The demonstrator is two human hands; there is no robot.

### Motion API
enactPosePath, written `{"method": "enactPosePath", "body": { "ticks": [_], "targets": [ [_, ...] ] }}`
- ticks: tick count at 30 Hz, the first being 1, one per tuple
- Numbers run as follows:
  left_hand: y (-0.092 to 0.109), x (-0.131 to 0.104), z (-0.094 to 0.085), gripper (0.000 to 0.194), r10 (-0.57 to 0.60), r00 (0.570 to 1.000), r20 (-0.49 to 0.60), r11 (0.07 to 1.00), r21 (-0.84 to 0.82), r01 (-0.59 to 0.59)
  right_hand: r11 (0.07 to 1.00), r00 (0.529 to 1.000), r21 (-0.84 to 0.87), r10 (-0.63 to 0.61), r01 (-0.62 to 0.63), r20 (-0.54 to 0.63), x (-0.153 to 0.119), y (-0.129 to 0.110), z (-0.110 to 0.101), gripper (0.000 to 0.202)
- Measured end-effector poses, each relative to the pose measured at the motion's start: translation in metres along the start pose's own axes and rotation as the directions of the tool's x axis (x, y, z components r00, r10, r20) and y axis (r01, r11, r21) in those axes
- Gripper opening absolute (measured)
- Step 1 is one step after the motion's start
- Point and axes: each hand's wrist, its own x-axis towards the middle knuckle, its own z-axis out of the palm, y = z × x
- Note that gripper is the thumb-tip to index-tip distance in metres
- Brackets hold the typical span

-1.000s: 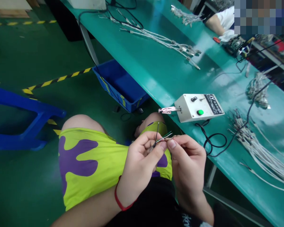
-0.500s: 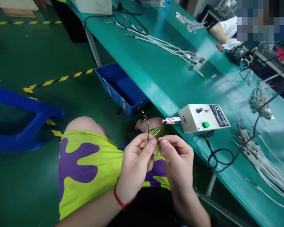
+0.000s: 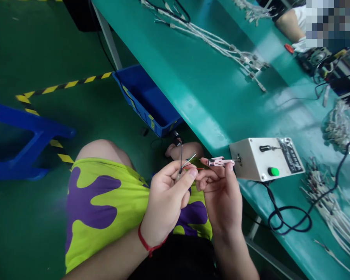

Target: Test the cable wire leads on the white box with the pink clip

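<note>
My left hand (image 3: 170,192) is closed, pinching a cable end between thumb and index finger. Out of that pinch fan a black wire (image 3: 181,153), a pale wire (image 3: 189,160) and a red wire (image 3: 197,168); the cable's rest is hidden by the hand. My right hand (image 3: 221,190) has its thumb and index finger around a pink clip (image 3: 220,161). That clip sits on the short shaft of a white box (image 3: 251,159) with a green button (image 3: 273,171). The red wire's tip lies just below the clip, near my right fingers.
On the green table (image 3: 204,74) lie white cables (image 3: 216,44), a cable bundle (image 3: 332,214) and a coiled heap (image 3: 338,124). A black cord (image 3: 291,221) loops beside the box. Below stands a blue bin (image 3: 146,97); a blue stool (image 3: 26,136) is left. Another person's arm (image 3: 291,25) rests far right.
My right hand has left the wires and moved onto the pink clip. The red wire now shows, pointing right. The view has shifted, with the box appearing lower and farther right.
</note>
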Motion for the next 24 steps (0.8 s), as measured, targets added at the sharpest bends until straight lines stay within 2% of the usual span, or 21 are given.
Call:
{"method": "enactPosePath", "body": {
  "ticks": [4, 9, 14, 20, 24],
  "targets": [
    [0.000, 0.010, -0.002, 0.018, 0.003, 0.999, 0.036, 1.000, 0.022, -0.004, 0.986, 1.000, 0.165, 0.013, -0.011, -0.008, 0.000, 0.004, 0.001, 0.040],
    [0.000, 0.019, 0.000, 0.017, -0.002, 0.995, 0.104, 0.999, 0.052, -0.003, 0.932, 0.988, 0.362, 0.049, 0.007, -0.146, 0.001, 0.013, 0.006, 0.046],
    [0.002, 0.014, 0.005, 0.020, -0.060, 0.986, 0.157, 0.998, 0.039, 0.055, 0.933, 0.991, 0.360, 0.046, 0.003, -0.126, -0.002, 0.014, 0.007, 0.045],
    [-0.003, -0.010, -0.005, 0.022, -0.111, 0.987, 0.116, 0.987, 0.130, 0.095, 0.935, 0.991, 0.345, 0.113, -0.084, -0.065, -0.032, 0.018, -0.007, 0.048],
    [-0.011, -0.021, -0.014, 0.024, -0.083, 0.994, 0.064, 0.984, 0.163, 0.072, 0.935, 0.990, 0.335, 0.135, -0.117, -0.031, -0.039, 0.023, -0.014, 0.048]
  ]
}}
